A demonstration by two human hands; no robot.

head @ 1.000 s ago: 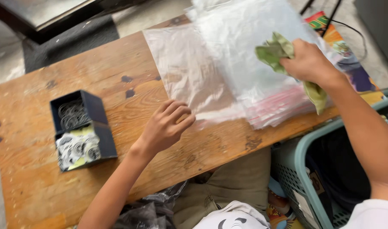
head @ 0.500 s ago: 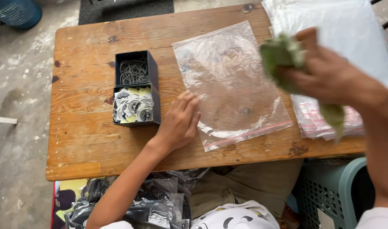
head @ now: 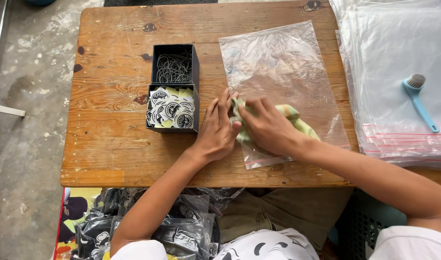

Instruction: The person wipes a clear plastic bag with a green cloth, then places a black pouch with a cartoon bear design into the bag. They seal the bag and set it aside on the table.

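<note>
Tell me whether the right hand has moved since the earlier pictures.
Yes. The right hand came down from above the stacked bags toward the box, onto the single bag.

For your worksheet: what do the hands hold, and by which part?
Both hands, left and right, press a green cloth at its left end.

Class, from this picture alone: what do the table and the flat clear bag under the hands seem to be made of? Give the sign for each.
Brown rectangular table: apparently wood with a worn matte finish, showing grain, knots and dark stains. Flat clear bag: probably thin glossy plastic film, since it is see-through, wrinkled and catches light.
</note>
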